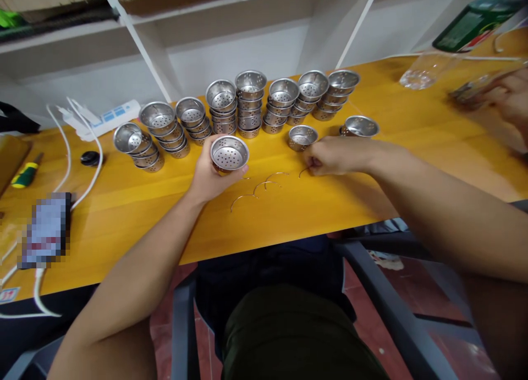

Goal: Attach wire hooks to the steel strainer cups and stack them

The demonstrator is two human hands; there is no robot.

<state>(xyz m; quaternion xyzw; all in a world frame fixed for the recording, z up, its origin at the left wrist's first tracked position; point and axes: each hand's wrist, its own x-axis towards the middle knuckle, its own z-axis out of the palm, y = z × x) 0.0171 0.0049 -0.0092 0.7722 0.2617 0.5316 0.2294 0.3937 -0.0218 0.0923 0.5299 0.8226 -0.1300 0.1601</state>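
My left hand (205, 176) is wrapped round a perforated metal cup (230, 154), held upright with its open top toward me. Low over the table, my right hand (330, 155) is closed, and a thin curved wire (302, 172) sticks out from its fingertips. Several more curved wires (254, 195) lie on the table between the two hands. Just behind my right hand stands a single perforated cup (302, 137), and another cup (361, 126) is partly hidden by that hand and wrist. Stacks of the same cups (249, 102) line the back of the table.
At the left are a power strip (108, 119) with white cables, a black cap (89, 158), a screwdriver (27, 174) and a phone (47, 229). A plastic bottle (437, 66) stands at the back right, near another person's blurred hand (509, 97). White shelving (243, 44) rises behind.
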